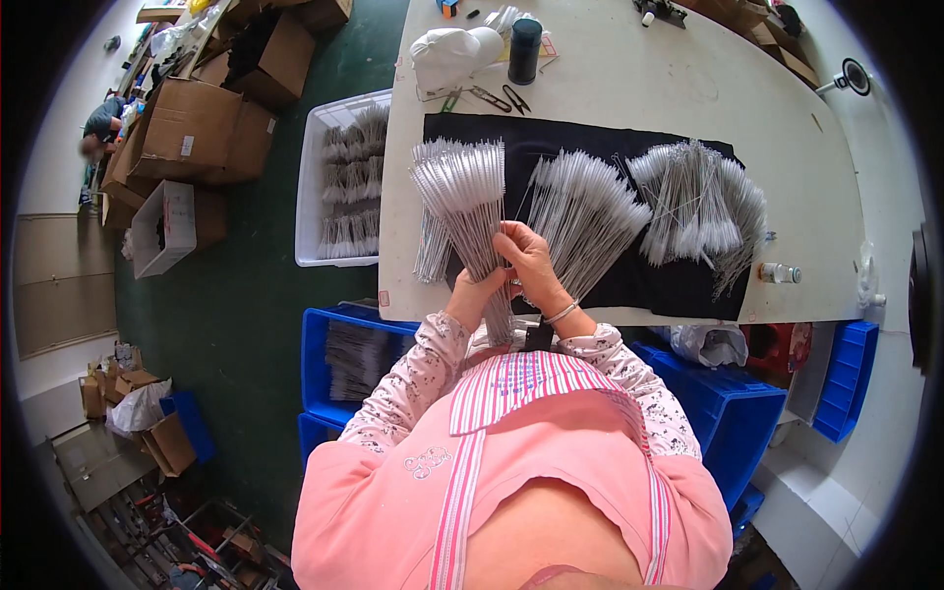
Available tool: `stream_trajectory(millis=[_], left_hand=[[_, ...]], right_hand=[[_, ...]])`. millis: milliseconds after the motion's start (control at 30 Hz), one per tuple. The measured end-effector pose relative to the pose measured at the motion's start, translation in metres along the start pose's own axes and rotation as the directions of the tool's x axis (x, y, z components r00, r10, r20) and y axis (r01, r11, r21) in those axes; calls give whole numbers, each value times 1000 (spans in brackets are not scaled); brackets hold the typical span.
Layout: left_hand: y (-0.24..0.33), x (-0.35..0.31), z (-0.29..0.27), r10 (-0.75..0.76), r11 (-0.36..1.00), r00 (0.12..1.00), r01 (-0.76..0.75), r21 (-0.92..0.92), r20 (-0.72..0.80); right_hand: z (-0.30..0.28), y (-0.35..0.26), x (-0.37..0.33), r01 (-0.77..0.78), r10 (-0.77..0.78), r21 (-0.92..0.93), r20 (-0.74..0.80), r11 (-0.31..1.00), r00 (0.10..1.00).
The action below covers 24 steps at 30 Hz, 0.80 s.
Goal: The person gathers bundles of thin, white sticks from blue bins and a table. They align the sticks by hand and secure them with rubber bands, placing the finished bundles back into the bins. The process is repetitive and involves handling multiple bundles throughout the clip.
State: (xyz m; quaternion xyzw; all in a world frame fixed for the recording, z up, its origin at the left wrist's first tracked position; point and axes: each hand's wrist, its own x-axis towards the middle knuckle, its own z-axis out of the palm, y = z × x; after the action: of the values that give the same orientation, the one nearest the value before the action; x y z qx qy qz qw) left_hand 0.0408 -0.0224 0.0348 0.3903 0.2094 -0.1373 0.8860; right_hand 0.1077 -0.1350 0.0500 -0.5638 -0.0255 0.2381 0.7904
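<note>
At the bottom centre, a person in a pink striped apron [536,393] faces the work. In mid-frame the left hand [476,295] is closed around the lower wire stems of a bundle of white-bristled brushes [460,192], whose heads fan toward the upper left. The right hand [532,261] has its fingertips drawn in against the stems at the bundle's right edge; whether they pinch any stem cannot be told. Beyond, on a black cloth [629,293], lie a middle brush pile [587,206] and, further right, another brush pile [696,202]. Toward the top centre, small snips [515,98] lie near a dark canister [525,51] on the white table [806,167]. Cardboard boxes [192,128] stand at upper left.
</note>
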Motion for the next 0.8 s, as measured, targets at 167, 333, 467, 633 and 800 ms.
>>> stream_trajectory(millis=[167,333,467,633,800], left_hand=[[5,1,-1,-44,993,998,49,-103,54],[-9,11,-18,-57,996,996,52,-77,-67],[-19,15,-21,-3,997,987,-10,-81,-158],[-23,21,-13,39,998,968,-50,-35,-249],[-23,22,-9,108,994,956,-97,51,-274]], right_hand=[[-12,18,6,-75,87,103,-114,992,990],[-4,29,9,-47,127,392,-180,919,975],[1,24,11,-117,162,239,-178,964,971],[-1,26,14,-198,206,85,-103,977,973],[-7,35,15,-192,233,274,-126,943,964]])
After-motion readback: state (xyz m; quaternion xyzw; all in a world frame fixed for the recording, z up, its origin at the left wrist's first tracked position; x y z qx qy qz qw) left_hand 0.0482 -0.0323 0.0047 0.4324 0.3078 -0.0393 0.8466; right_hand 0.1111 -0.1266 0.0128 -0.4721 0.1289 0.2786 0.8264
